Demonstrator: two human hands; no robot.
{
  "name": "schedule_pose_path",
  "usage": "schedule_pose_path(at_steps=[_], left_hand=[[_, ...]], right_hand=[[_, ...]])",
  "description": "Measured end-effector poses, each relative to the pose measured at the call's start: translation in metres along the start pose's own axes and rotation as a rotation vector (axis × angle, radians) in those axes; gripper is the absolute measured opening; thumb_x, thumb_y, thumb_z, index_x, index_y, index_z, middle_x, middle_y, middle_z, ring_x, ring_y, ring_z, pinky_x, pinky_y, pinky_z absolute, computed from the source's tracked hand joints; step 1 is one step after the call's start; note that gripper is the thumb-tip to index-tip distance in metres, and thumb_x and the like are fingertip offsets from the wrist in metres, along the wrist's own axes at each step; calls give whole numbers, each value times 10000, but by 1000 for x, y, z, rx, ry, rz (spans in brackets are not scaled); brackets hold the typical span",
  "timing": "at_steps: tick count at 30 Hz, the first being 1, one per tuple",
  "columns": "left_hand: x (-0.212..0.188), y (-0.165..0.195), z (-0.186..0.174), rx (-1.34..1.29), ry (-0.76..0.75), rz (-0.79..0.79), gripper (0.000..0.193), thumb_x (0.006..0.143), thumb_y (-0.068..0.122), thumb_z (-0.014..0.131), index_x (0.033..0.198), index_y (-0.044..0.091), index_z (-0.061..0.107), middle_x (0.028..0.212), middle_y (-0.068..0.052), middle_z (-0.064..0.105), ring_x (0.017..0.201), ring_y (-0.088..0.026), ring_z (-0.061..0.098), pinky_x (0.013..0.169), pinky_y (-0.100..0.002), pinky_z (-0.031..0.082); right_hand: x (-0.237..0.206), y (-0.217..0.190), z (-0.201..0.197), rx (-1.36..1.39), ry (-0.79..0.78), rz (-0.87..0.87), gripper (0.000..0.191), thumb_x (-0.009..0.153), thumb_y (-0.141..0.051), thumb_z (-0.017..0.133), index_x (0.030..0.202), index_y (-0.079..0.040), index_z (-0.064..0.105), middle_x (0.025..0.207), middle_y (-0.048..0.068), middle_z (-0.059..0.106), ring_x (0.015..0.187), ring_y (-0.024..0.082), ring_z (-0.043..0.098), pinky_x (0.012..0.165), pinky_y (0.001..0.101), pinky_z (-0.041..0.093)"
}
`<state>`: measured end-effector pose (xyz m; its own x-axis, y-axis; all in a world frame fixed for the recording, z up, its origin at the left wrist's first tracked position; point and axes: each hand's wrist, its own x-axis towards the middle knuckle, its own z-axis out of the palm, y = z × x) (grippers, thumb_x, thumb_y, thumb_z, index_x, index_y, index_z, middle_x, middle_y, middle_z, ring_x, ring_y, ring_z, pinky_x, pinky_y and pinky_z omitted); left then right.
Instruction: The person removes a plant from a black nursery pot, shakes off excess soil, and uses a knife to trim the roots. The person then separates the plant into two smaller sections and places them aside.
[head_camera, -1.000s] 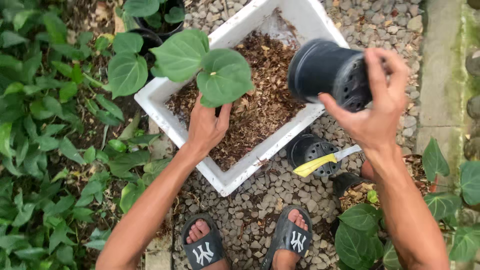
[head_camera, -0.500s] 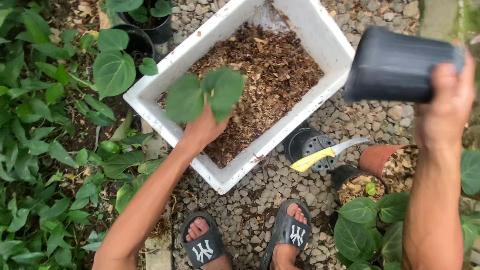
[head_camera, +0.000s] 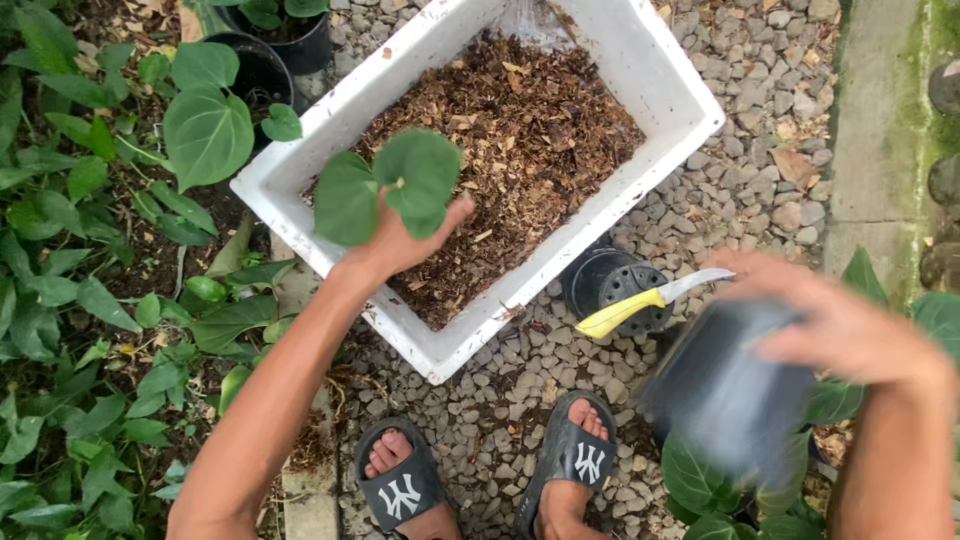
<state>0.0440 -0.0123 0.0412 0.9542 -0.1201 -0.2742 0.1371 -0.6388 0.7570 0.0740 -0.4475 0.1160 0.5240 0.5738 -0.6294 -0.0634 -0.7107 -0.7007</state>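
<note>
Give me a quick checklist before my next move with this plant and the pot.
1. Plant held in left hand: ok, gripped below the leaves.
2. Roots intact: cannot tell, hidden by the hand.
3. Black pot held in right hand: ok, though blurred by motion.
4. Pot empty and upright: cannot tell, too blurred.
5. White box holds brown mix: ok, well filled.
6. Knife out of the way: ok, lying on an upturned pot beside the box.
</note>
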Motion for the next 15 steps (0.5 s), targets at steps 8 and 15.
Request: schedule_pose_path(at_steps=[8, 15], left_hand=[[5, -13, -4, -135, 313, 159, 251, 1009, 254, 660, 1139, 41, 691, 1065, -156, 752, 981, -277, 731, 866, -423, 571], [-1, -9, -27, -321, 411, 179, 222, 1034, 242, 711, 1138, 47, 702, 1051, -99, 737, 931, -172, 712, 828, -341, 581]], right_hand=[[52, -60, 97, -378, -307, 400, 1200, 665, -556, 801, 1647, -365, 138, 1393, 138, 603, 1225, 327, 651, 1079, 409, 486], [35, -73, 131, -378, -463, 214, 1099, 627, -508, 792, 1581, -234, 320, 1389, 158, 584, 1220, 333, 636, 1062, 394, 494]])
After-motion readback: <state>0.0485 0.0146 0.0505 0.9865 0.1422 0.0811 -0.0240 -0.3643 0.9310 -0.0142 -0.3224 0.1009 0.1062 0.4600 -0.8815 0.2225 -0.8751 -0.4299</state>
